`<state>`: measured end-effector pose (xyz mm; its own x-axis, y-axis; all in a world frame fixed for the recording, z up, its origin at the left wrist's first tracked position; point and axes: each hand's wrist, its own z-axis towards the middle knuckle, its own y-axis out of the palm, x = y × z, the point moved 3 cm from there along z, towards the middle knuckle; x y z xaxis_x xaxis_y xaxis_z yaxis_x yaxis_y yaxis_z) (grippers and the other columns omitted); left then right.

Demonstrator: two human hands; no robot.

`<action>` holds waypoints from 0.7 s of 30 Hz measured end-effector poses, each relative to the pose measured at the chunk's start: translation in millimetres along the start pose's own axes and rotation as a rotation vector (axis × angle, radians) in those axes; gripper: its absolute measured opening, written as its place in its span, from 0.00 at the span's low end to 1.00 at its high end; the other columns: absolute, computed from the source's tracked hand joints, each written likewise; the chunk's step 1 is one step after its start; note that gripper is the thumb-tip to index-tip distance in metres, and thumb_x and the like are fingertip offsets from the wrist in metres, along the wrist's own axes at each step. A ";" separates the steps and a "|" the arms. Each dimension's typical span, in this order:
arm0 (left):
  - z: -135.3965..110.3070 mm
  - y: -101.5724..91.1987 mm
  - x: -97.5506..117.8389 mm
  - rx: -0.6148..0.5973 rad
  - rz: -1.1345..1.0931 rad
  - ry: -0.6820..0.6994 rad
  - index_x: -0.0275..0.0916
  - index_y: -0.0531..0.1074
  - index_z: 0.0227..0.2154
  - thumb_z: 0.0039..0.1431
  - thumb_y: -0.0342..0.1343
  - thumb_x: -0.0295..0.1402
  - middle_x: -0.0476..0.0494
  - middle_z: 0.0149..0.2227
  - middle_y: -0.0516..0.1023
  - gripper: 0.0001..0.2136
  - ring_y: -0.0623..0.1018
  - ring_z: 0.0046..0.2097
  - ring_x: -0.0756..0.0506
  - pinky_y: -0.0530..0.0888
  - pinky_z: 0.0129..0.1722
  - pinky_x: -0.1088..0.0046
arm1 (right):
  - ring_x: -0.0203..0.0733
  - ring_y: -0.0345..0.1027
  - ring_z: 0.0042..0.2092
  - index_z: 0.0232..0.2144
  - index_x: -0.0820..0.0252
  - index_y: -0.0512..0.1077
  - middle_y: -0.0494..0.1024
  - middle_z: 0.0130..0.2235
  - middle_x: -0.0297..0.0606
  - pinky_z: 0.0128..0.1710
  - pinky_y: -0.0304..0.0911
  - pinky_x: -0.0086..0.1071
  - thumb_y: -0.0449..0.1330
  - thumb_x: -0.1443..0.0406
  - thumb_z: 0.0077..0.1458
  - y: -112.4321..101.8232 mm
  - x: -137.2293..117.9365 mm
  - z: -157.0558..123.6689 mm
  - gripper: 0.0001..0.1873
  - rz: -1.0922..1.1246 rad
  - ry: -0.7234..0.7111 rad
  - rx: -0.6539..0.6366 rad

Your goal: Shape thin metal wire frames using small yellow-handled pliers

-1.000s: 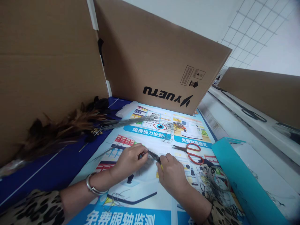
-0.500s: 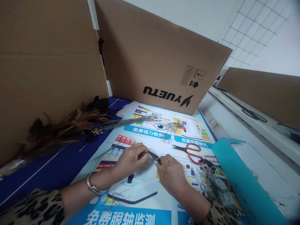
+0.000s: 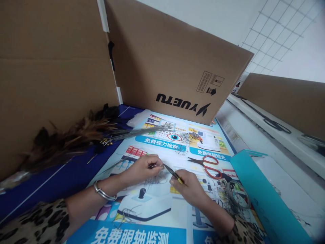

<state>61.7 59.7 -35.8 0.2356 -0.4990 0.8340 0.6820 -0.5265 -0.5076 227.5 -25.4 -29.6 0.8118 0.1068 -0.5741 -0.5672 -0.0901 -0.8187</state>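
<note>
My right hand [image 3: 188, 186] grips a pair of pliers [image 3: 174, 174] with dark jaws and yellow on the handles. The tips of the jaws reach to the fingertips of my left hand [image 3: 147, 167]. Thumb and forefinger of that hand pinch a small piece of thin wire work [image 3: 160, 177], whose fine strands hang below the fingers. Its exact form is too small and partly hidden. To the right, red-handled scissors [image 3: 208, 164] lie on the printed sheet [image 3: 177, 210].
A bundle of long thin wires [image 3: 142, 130] lies at the back left beside brown feathers [image 3: 73, 135]. Wire coils [image 3: 238, 195] sit at the right near a teal box [image 3: 266, 193]. Cardboard panels [image 3: 172, 61] stand behind and to the left.
The pliers have turned, so more of their yellow handle shows. My right hand has shifted slightly right and down, its grip loosened a little. My left hand keeps its pinch.
</note>
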 end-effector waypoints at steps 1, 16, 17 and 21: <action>0.0 0.5 0.5 -0.029 -0.021 0.001 0.35 0.69 0.23 0.52 0.49 0.28 0.51 0.24 0.67 0.06 0.68 0.28 0.52 0.64 0.28 0.79 | 0.33 0.61 0.29 0.26 0.58 0.66 0.68 0.27 0.29 0.28 0.51 0.24 0.52 0.62 0.55 -0.7 1.4 0.8 0.08 0.022 -0.001 -0.014; -1.8 5.9 -10.1 -0.030 -0.062 -0.006 0.35 0.69 0.24 0.51 0.50 0.28 0.51 0.24 0.67 0.05 0.67 0.28 0.52 0.63 0.29 0.79 | 0.38 0.61 0.36 0.32 0.57 0.65 0.67 0.34 0.35 0.34 0.56 0.28 0.54 0.61 0.52 -3.8 5.5 -1.8 0.06 -0.205 -0.066 0.054; -2.0 6.3 -10.6 -0.030 -0.065 -0.010 0.35 0.69 0.24 0.51 0.50 0.27 0.51 0.24 0.67 0.05 0.67 0.28 0.52 0.63 0.28 0.79 | 0.38 0.62 0.37 0.33 0.57 0.65 0.67 0.34 0.35 0.35 0.56 0.28 0.54 0.61 0.53 -3.4 5.3 -2.1 0.06 -0.224 -0.070 0.063; -2.6 8.5 -14.7 -0.035 -0.088 -0.041 0.35 0.69 0.24 0.51 0.49 0.27 0.52 0.23 0.66 0.05 0.66 0.26 0.53 0.62 0.26 0.79 | 0.39 0.62 0.38 0.36 0.56 0.66 0.67 0.35 0.36 0.36 0.57 0.29 0.53 0.61 0.53 -2.7 4.2 -2.8 0.08 -0.293 -0.091 0.092</action>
<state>62.3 60.7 -52.9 0.2040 -0.4214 0.8836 0.6766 -0.5916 -0.4383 232.8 -27.5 -29.8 0.9291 0.2031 -0.3089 -0.3244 0.0471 -0.9447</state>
